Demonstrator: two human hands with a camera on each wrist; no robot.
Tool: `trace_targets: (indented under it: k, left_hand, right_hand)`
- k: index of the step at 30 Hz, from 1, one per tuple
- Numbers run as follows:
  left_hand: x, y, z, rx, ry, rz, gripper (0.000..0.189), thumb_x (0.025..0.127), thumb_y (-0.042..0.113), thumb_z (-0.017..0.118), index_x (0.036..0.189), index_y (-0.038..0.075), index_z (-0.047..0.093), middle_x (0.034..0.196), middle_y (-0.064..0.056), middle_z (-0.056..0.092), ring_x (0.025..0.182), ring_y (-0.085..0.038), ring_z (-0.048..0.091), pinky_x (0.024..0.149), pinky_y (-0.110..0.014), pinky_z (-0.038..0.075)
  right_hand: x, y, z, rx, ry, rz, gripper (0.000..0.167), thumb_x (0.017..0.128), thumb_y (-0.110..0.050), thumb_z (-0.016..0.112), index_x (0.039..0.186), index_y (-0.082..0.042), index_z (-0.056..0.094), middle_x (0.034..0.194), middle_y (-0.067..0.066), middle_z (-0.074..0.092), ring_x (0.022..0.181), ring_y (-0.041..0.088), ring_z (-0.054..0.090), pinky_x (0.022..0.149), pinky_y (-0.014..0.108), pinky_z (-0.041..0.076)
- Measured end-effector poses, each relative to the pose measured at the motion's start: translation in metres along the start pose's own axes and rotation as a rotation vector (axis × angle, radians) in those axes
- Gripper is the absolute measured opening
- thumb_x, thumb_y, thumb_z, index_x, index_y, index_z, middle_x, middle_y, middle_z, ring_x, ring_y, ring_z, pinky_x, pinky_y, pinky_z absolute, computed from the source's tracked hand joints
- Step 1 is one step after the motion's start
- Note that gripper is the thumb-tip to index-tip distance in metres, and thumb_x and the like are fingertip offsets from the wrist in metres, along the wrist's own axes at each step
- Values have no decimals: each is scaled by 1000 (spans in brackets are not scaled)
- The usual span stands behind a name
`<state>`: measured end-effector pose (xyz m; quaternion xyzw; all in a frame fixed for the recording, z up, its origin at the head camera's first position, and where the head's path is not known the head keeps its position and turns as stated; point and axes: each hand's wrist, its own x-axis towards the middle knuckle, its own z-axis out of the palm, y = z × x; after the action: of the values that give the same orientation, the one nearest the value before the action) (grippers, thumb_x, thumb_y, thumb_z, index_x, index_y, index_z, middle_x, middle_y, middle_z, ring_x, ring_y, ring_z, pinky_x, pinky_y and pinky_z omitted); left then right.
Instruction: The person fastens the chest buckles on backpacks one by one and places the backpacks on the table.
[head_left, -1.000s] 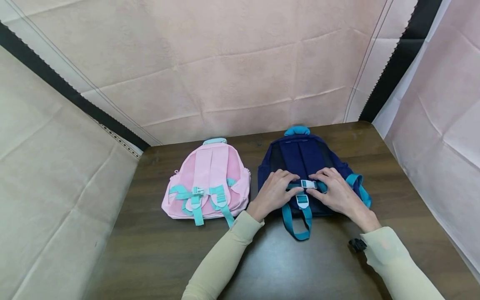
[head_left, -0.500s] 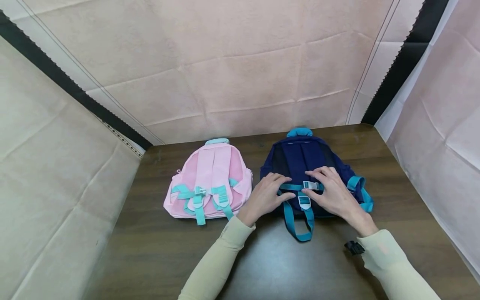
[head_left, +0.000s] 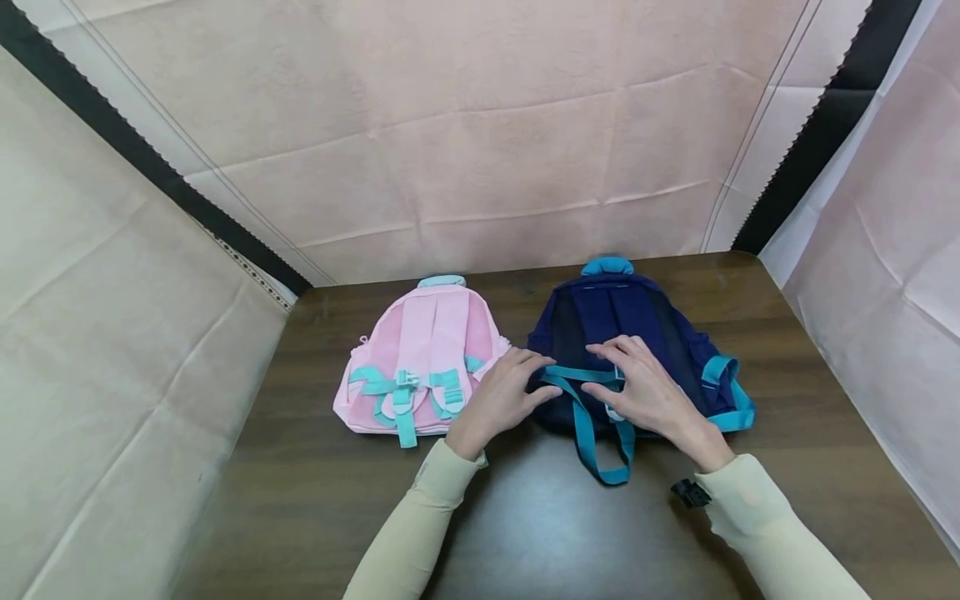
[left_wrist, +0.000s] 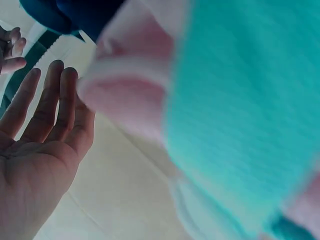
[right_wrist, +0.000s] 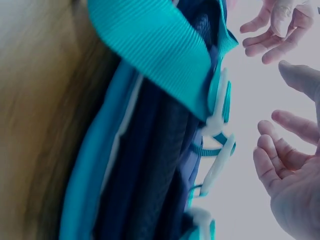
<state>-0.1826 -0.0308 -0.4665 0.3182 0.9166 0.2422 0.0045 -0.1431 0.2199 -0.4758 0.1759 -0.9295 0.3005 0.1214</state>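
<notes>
A navy backpack [head_left: 615, 308] with teal straps lies on the table, handle away from me. Over its lower part is my right hand [head_left: 645, 392], thumb and fingers spread, nothing held. White buckles [right_wrist: 217, 167] show on the bag in the right wrist view, apart from that hand. A teal strap [head_left: 576, 374] runs across the bag toward my left hand [head_left: 504, 398], which hovers between the two bags with fingers relaxed. Beside it lies a pink backpack [head_left: 411, 333] with mint straps [left_wrist: 240, 110]. My right hand partly covers the navy bag's chest buckle in the head view.
Both bags lie on a dark wooden table [head_left: 315, 508]. Pale fabric walls [head_left: 480, 150] stand behind and at both sides, with black strips along the corners. A loop of teal strap [head_left: 611, 475] hangs toward the table's front.
Both hands have shifted left, the left one farther, from the navy bag's buckle toward the pink bag. The fingers have come away from the buckle. The camera view has shifted slightly.
</notes>
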Motion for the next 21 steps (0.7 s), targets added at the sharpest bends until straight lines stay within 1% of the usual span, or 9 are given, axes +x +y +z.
trace_targets:
  k: [4,7,11,15,18,21]
  left_hand:
    - [-8,-9,-7,1,23,-21,47,101,38,79,139,11,74,137,-11,76,122,-26,69,106,-42,62]
    - [-15,-17,-12,5,48,-24,44,102,36,79,138,10,74,137,-11,76,123,-27,69,107,-43,62]
    - [-26,-27,-19,10,116,-9,40,100,30,82,133,7,76,133,-12,78,124,-29,70,109,-45,60]
    - [-36,-36,-25,9,180,1,39,97,25,85,129,6,77,130,-13,78,123,-32,71,109,-47,59]
    - [-42,-41,-31,23,204,-17,38,96,24,86,129,6,77,130,-13,78,122,-33,71,106,-47,61]
    - [-48,-48,-39,43,218,-50,38,95,23,87,128,6,78,129,-13,79,120,-33,71,103,-46,62]
  right_hand:
    - [5,-7,6,24,-19,-7,54,93,-19,88,140,0,70,127,18,70,116,34,58,92,52,58]
    - [8,-13,11,43,-35,-10,54,93,-20,88,141,0,70,129,18,69,120,36,59,96,55,59]
    - [13,-21,17,56,-56,-19,55,93,-20,88,141,-1,70,131,19,69,124,37,60,102,58,60]
    - [19,-29,22,80,-72,-28,55,94,-22,87,142,-1,69,130,17,69,123,35,60,103,56,60]
    - [26,-34,25,89,-81,-46,56,94,-23,87,142,-1,69,129,17,69,121,34,60,103,55,60]
    - [32,-39,28,87,-96,-64,56,94,-24,87,142,-1,69,129,16,69,120,33,61,103,54,60]
